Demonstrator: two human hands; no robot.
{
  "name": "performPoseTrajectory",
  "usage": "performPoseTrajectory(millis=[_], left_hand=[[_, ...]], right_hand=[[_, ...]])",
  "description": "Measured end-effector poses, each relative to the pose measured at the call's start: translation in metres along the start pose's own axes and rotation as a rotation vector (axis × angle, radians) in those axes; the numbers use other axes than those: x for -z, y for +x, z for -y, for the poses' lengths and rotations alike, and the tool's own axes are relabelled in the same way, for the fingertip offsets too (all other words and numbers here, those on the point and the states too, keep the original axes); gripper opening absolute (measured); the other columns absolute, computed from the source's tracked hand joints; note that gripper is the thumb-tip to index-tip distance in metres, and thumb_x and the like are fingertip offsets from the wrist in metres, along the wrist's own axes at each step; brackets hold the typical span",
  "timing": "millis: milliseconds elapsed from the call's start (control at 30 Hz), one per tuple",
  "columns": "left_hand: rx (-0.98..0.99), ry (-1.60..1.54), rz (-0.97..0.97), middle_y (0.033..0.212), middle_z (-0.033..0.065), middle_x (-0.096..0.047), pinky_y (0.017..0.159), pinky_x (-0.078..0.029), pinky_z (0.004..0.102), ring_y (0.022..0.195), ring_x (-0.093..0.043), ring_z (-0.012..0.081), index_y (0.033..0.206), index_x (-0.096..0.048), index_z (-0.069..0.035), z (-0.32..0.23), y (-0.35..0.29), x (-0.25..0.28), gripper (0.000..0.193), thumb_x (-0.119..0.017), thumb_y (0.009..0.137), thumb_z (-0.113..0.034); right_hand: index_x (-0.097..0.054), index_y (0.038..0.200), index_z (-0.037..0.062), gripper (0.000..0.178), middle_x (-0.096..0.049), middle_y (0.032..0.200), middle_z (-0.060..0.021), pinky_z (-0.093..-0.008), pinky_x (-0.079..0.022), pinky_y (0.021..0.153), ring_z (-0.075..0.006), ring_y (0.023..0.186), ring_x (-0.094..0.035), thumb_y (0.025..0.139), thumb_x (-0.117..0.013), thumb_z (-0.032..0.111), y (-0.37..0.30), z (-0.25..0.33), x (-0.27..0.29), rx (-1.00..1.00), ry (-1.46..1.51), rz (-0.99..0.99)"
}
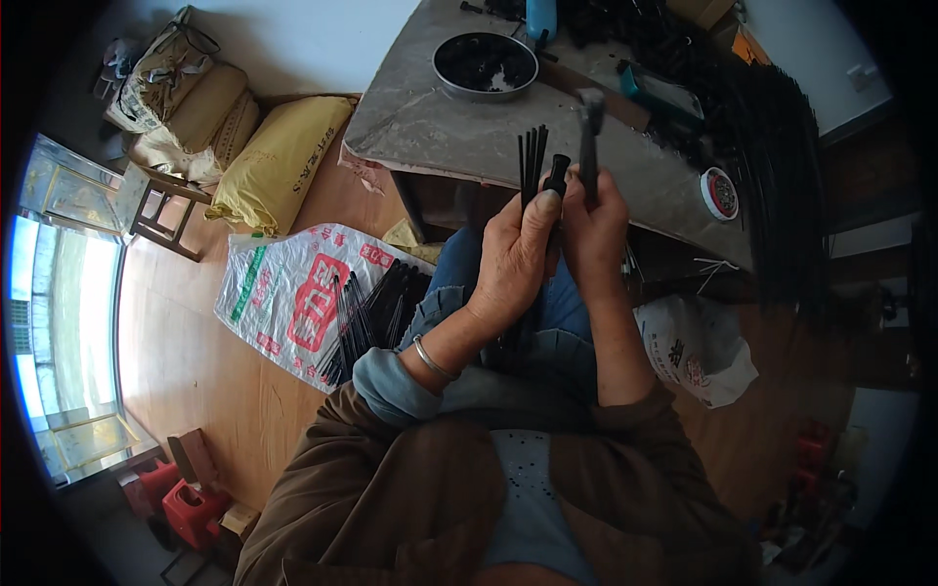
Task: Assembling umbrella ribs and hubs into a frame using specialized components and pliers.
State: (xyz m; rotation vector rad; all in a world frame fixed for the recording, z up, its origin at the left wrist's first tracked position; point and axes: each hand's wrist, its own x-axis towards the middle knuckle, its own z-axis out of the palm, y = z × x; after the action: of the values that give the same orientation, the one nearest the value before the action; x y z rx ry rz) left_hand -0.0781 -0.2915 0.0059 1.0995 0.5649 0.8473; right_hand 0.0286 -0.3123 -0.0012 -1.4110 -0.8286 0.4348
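Thin black rods [532,161] stand bunched in your left hand [513,259], gripped tight; your right hand [596,230] clasps a grey metal hammer [589,137] upright beside them.

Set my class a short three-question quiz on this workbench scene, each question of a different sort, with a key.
1. True or false: the left hand grips a bundle of thin black rods.
2. What does the right hand hold? A) a hammer B) a paintbrush C) a cup
3. Fill in: on the floor, more black rods lie on a printed white ____.

Key: 1 true; 2 A; 3 sack.
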Motion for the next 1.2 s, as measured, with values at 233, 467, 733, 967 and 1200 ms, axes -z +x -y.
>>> performPoseTrajectory(millis=[233, 467, 733, 967, 1200], left_hand=[[0.028, 0.057, 0.041, 0.058, -0.0022, -0.048, 0.043, -0.032, 0.0224, 0.047, -0.043, 0.0056, 0.091, -0.059, -0.004, 0.001, 0.005, 0.011, 0.053, -0.038, 0.098, -0.052], [0.041, -0.042, 0.063, 0.055, -0.0012, -0.047, 0.041, -0.029, 0.0213, 0.044, -0.042, 0.0057, 0.092, -0.061, -0.002, 0.005, 0.011, 0.013, 0.058, -0.039, 0.097, -0.055], [0.051, -0.088, 0.11, 0.061, -0.0002, -0.049, 0.042, -0.031, 0.0208, 0.046, -0.043, 0.0057, 0.102, -0.06, 0.0, 0.006, 0.012, 0.019, 0.058, -0.037, 0.098, -0.053], [0.051, -0.121, 0.17, 0.066, 0.0004, -0.051, 0.046, -0.037, 0.0223, 0.05, -0.046, 0.0069, 0.12, -0.056, 0.003, 0.009, 0.017, 0.027, 0.063, -0.033, 0.099, -0.052], [0.06, -0.081, 0.151, 0.063, 0.0018, -0.055, 0.046, -0.037, 0.0216, 0.049, -0.047, 0.0067, 0.118, -0.058, 0.003, 0.012, 0.019, 0.027, 0.065, -0.033, 0.099, -0.053]], right_hand=[[-0.064, 0.088, 0.0026, 0.018, -0.058, 0.066, 0.0031, -0.0233, -0.041, 0.052, -0.0055, 0.057, -0.05, 0.091, -0.063, 0.021, 0.006, 0.018, 0.01, -0.092, -0.091, 0.121], [-0.064, 0.087, 0.0001, 0.018, -0.066, 0.075, -0.0024, -0.0213, -0.045, 0.059, -0.0065, 0.064, -0.059, 0.091, -0.064, 0.018, -0.006, 0.014, 0.008, -0.004, -0.116, 0.042], [-0.063, 0.089, -0.0005, 0.019, -0.068, 0.078, -0.0039, -0.0222, -0.047, 0.063, -0.0074, 0.069, -0.061, 0.092, -0.063, 0.019, -0.006, 0.011, 0.011, 0.036, -0.16, 0.078], [-0.061, 0.086, 0.004, 0.024, -0.055, 0.067, 0.0027, -0.0203, -0.038, 0.051, -0.0057, 0.057, -0.05, 0.094, -0.06, 0.027, -0.01, 0.006, 0.024, -0.175, 0.053, 0.224], [-0.062, 0.091, 0.0052, 0.021, -0.054, 0.065, 0.0016, -0.0198, -0.041, 0.049, -0.0085, 0.056, -0.057, 0.094, -0.059, 0.026, -0.021, 0.009, 0.021, -0.271, 0.181, 0.364]])
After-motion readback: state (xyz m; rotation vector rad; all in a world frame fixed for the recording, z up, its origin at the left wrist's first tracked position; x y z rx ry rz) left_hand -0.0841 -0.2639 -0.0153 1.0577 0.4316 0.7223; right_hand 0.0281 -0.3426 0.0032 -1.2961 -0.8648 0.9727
